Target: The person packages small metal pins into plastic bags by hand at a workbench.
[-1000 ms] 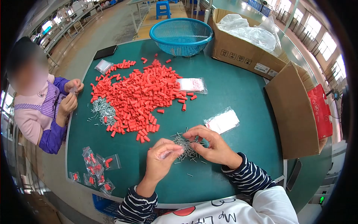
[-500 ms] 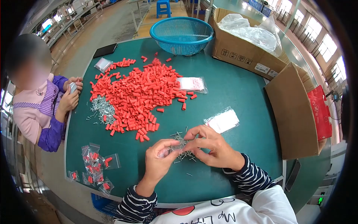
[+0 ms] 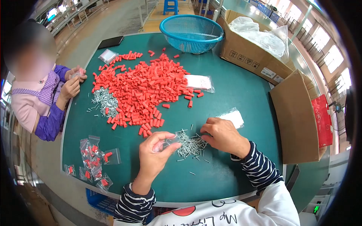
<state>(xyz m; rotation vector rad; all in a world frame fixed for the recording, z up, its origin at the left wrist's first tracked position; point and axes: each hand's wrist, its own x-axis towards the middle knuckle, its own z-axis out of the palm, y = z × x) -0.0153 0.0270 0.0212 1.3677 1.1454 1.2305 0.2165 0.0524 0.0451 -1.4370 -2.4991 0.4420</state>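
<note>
Green surfacing covers the worktable (image 3: 226,177), with a factory aisle beyond it. At its far edge, a cardboard box (image 3: 235,47) holds clear plastic (image 3: 260,39); its side bears printed handling symbols and a white label (image 3: 268,73), too small to read. Nearby, a red package (image 3: 322,120) with illegible pale print shows at a second carton (image 3: 296,124). Small clear pouches (image 3: 92,162) contain red plugs, matching the large heap (image 3: 139,94). Writing on the white top (image 3: 226,211) reads "My Li…". The left hand (image 3: 154,152) pinches a clear bag (image 3: 171,141) just left of the loose screws (image 3: 190,145). The right hand (image 3: 224,135) has curled fingers at their right edge; whether it grips one, I cannot tell.
</note>
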